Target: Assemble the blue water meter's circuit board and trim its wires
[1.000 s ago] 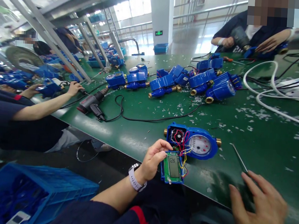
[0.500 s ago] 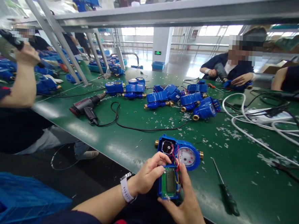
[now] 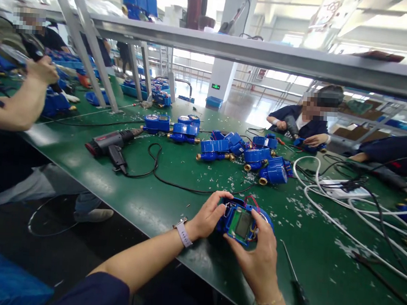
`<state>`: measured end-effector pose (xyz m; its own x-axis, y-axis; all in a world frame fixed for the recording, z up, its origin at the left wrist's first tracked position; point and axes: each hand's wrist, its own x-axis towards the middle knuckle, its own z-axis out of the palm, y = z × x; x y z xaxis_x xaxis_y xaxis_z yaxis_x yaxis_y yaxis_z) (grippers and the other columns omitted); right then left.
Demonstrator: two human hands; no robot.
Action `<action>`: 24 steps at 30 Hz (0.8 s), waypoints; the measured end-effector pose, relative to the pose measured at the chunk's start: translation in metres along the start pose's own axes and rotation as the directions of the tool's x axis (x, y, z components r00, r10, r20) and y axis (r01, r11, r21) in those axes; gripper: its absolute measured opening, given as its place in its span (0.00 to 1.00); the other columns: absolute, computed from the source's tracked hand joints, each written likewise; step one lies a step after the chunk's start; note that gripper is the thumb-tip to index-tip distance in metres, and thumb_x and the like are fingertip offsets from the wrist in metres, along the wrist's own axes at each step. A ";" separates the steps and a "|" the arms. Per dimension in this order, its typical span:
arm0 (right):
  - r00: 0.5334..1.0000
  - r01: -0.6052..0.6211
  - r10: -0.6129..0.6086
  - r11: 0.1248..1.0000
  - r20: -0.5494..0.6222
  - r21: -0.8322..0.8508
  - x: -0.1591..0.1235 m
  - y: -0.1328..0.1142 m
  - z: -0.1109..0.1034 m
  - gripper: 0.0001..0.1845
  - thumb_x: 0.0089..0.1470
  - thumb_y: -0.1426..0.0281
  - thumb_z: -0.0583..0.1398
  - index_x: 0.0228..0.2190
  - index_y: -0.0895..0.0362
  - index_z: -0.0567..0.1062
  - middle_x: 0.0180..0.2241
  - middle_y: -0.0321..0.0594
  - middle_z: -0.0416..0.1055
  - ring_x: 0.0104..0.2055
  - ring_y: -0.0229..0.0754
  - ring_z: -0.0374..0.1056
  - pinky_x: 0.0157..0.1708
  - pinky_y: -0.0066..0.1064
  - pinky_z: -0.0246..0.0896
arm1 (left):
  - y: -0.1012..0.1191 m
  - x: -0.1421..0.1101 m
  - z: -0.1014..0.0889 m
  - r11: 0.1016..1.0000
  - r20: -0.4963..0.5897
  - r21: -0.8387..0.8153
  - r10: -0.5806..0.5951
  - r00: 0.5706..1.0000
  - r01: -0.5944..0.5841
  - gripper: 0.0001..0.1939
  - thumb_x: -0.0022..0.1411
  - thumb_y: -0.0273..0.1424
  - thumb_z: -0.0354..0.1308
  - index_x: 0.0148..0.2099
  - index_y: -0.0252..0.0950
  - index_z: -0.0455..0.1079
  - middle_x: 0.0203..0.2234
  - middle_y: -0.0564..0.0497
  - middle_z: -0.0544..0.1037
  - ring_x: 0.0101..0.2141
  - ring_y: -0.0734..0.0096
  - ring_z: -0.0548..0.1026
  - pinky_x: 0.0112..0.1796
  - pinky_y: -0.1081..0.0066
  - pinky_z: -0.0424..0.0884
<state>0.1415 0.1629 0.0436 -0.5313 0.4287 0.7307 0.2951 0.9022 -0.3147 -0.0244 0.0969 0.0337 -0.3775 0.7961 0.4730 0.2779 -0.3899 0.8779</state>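
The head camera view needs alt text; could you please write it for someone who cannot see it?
A person's left hand and right hand hold a blue-framed circuit board with a small screen, partly hiding a blue meter over a green workbench. A screwdriver lies to the right, a heat gun to the left, and more meters farther back.

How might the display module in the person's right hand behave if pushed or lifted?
The display module is probably stiff, judging by its boxy blue frame. Its bare green circuit board looks fragile. Thin red wires loop beside it, so it might catch them when moved.
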 end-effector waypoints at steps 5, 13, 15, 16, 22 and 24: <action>0.999 -0.017 0.021 0.994 0.036 -0.105 0.032 0.015 0.011 0.40 0.60 0.44 0.56 0.61 0.59 0.60 0.51 0.55 0.68 0.51 0.59 0.66 0.47 0.54 0.63 | -0.017 0.025 0.009 0.990 -0.006 -0.125 -0.061 0.998 0.060 0.31 0.69 0.53 0.43 0.60 0.33 0.60 0.53 0.39 0.70 0.56 0.55 0.68 0.59 0.55 0.62; 0.982 -0.092 0.117 0.982 0.148 -0.167 0.051 0.025 0.026 0.40 0.64 0.43 0.48 0.63 0.60 0.57 0.56 0.55 0.66 0.53 0.56 0.65 0.48 0.50 0.62 | -0.034 0.030 0.017 0.982 -0.052 -0.185 -0.038 0.998 0.028 0.35 0.67 0.56 0.43 0.65 0.36 0.55 0.59 0.38 0.63 0.61 0.52 0.62 0.63 0.52 0.55; 0.972 -0.101 0.132 0.982 0.195 -0.163 0.053 0.027 0.023 0.39 0.65 0.44 0.48 0.63 0.61 0.58 0.56 0.56 0.66 0.54 0.57 0.65 0.48 0.52 0.62 | -0.032 0.028 0.016 0.983 -0.045 -0.183 -0.015 0.999 0.007 0.36 0.67 0.56 0.44 0.65 0.36 0.54 0.60 0.38 0.62 0.61 0.51 0.62 0.64 0.52 0.55; 0.967 -0.102 0.134 0.983 0.219 -0.152 0.054 0.028 0.021 0.39 0.65 0.45 0.48 0.63 0.61 0.59 0.56 0.56 0.66 0.54 0.58 0.65 0.48 0.53 0.62 | -0.031 0.027 0.016 0.984 -0.038 -0.180 -0.004 0.999 -0.003 0.37 0.66 0.57 0.45 0.65 0.36 0.54 0.60 0.38 0.62 0.61 0.51 0.62 0.64 0.52 0.55; 0.932 -0.086 0.074 0.996 0.355 0.018 0.056 0.034 -0.001 0.33 0.62 0.48 0.57 0.61 0.52 0.63 0.52 0.44 0.70 0.52 0.50 0.68 0.49 0.45 0.65 | -0.026 0.024 0.013 0.984 0.028 -0.165 0.076 0.997 -0.070 0.41 0.63 0.59 0.48 0.67 0.36 0.52 0.62 0.37 0.60 0.62 0.48 0.61 0.63 0.51 0.55; 0.924 -0.101 0.071 0.993 0.376 0.059 0.052 0.036 -0.006 0.36 0.59 0.51 0.61 0.63 0.48 0.59 0.53 0.42 0.69 0.52 0.50 0.67 0.50 0.45 0.64 | -0.027 0.024 0.013 0.982 0.038 -0.160 0.105 0.994 -0.098 0.39 0.63 0.57 0.51 0.65 0.36 0.54 0.63 0.37 0.59 0.63 0.47 0.60 0.64 0.50 0.54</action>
<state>0.1292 0.2169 0.0737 -0.7685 0.4785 0.4248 0.2998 0.8558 -0.4217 -0.0293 0.1321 0.0202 -0.3122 0.7677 0.5596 0.1685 -0.5350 0.8279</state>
